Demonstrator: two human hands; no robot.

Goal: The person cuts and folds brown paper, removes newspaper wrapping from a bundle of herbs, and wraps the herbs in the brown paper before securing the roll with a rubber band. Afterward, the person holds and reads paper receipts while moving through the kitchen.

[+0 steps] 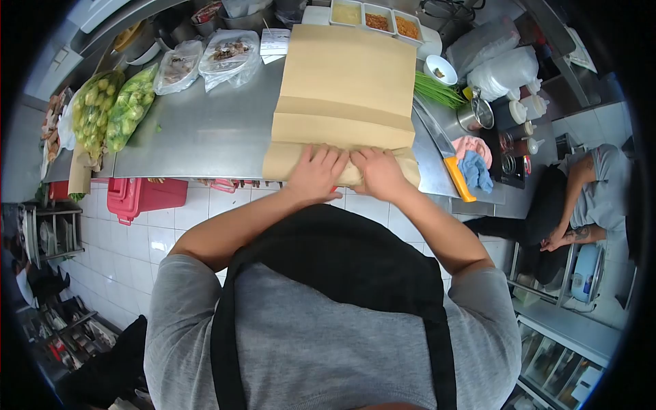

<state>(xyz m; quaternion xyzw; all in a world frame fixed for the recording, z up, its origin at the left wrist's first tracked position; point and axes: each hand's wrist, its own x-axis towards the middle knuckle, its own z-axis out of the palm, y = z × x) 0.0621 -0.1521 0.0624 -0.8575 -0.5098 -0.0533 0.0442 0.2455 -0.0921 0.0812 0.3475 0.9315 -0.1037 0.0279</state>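
Observation:
A long piece of brown paper [348,68] lies on the steel counter in front of me, with creases across it and its near end folded over into a thick bundle. My left hand [316,172] grips this near fold, fingers over the top and thumb low at the front. Close beside it, my right hand [377,172] holds the same fold with bent fingers. Whatever the fold may contain is hidden. To the right of the paper lies a large knife [456,176] with a yellow handle, its blade pointing away from me.
Bags of green vegetables [133,102] and plastic-wrapped trays [229,58] stand on the left. Green stalks [437,90], a metal pot [475,115], cloths [473,167] and squeeze bottles [536,106] crowd the right. Food containers [377,20] sit behind. Another person [594,184] sits at right.

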